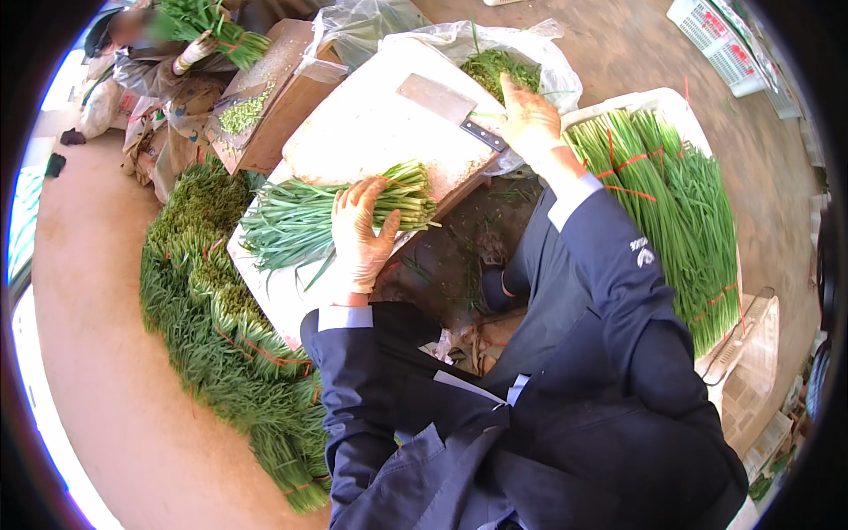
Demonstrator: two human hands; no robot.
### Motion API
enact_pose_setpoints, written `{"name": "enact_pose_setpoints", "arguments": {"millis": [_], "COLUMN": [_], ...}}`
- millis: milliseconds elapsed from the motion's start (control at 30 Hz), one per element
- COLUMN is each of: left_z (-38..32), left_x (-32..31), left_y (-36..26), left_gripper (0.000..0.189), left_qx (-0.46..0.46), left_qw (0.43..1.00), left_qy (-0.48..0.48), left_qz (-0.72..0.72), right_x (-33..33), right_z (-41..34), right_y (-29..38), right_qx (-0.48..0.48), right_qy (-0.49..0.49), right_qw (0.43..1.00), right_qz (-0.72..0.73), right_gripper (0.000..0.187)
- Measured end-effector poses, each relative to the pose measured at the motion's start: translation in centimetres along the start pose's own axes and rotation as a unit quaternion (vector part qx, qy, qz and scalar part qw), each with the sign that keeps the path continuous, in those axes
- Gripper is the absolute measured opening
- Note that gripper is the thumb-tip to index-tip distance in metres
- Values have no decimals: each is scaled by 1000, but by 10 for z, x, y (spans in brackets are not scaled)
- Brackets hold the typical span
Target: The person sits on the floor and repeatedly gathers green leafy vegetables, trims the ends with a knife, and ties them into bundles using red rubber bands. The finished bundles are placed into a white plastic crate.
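Note:
A bundle of green garlic chives (298,209) lies on the white cutting board (351,119), its pale cut ends to the right. My gloved left hand (361,228) grips it from above, thumb on the near side. My right hand (533,122), in a stained glove, is over the board's right edge, by the black handle of a cleaver (440,99) lying flat. A pale stalk (487,116) touches or sits beside that hand; I cannot tell whether it is held. Just beyond is a clear plastic bag (560,66) with green trimmings (500,69).
At right, a white crate (613,103) holds chive bundles (662,199) tied with red bands. More bundles (232,311) are piled on the floor at left. Another person's gloved hand (195,52) holds a bunch beside a wooden block (271,99). White baskets (719,46) stand at far right.

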State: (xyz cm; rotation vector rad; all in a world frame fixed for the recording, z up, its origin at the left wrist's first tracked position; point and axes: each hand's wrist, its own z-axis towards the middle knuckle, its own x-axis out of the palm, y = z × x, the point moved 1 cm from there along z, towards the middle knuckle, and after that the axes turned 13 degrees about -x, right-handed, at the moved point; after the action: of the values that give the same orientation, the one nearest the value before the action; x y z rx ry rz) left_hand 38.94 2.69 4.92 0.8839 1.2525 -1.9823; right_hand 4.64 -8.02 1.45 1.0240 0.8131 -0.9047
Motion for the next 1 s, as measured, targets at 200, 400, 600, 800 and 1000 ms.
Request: {"name": "enact_pose_setpoints", "arguments": {"millis": [200, 400, 600, 800, 1000], "left_z": [2, 27, 56, 82, 97], "left_x": [3, 26, 31, 51, 62], "left_y": [6, -5, 23, 44, 29], "left_gripper": [145, 154, 144, 138, 152], "left_qx": [-56, -39, -119, -233, -198], "left_qw": [989, 959, 976, 936, 916], "left_qy": [134, 153, 118, 128, 212], "left_qz": [35, 236, 140, 231, 277], "right_x": [17, 47, 45, 61, 23], "right_z": [4, 12, 8, 3, -14], "right_y": [-6, 6, 26, 19, 50], "right_qx": [-23, -75, -66, 43, 77], "right_qy": [165, 208, 215, 127, 39], "right_qw": [984, 974, 974, 963, 942], "right_qz": [57, -53, -10, 235, 323], "right_gripper": [60, 76, 57, 55, 42]}}
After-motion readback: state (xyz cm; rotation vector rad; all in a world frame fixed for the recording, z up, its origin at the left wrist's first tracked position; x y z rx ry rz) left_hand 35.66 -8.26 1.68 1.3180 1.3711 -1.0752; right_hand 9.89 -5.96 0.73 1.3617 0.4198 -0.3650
